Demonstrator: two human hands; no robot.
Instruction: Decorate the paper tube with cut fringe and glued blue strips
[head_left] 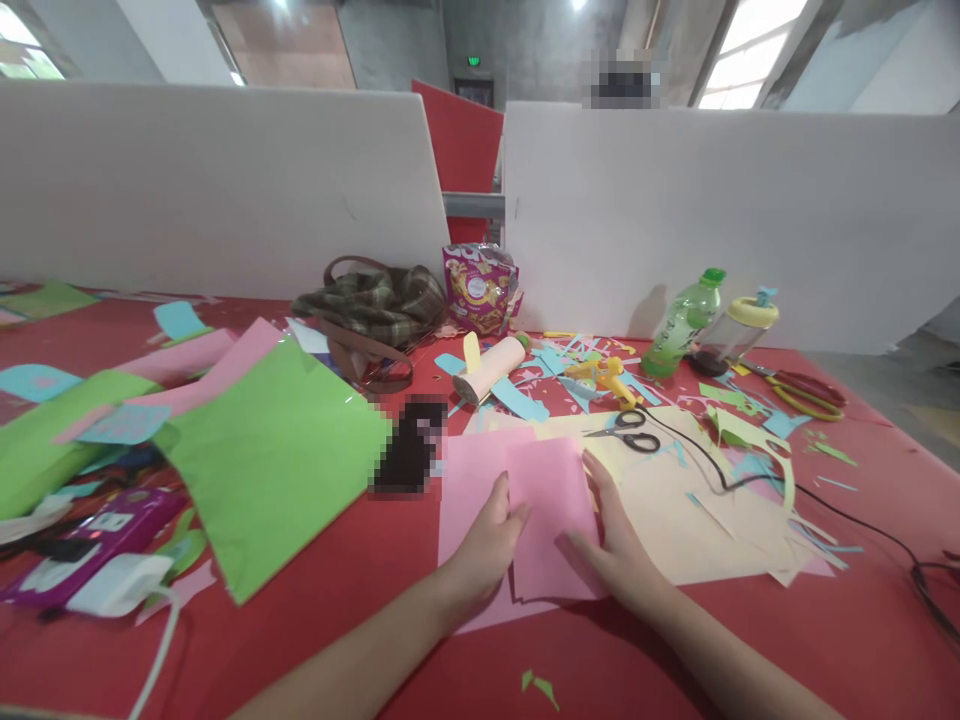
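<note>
A folded pink sheet [551, 530] stands out on top of a larger pink sheet [466, 480] on the red table. At its left edge is my left hand [487, 535], thumb and fingers around that edge. My right hand [611, 535] takes the right edge between thumb and fingers. Under and right of the sheets spreads cream paper [690, 530], with black-handled scissors [634, 432] lying at its upper part. A black phone [411, 445], partly pixelated, lies left of the pink paper.
Green paper [281, 470], a purple power strip [105, 540] and a white charger [120, 583] lie left. Farther back are a plaid bag [382, 300], a snack bag [481, 288], a paper roll [491, 368], a yellow glue gun [607, 378], a green bottle [682, 325] and red-handled scissors [806, 390].
</note>
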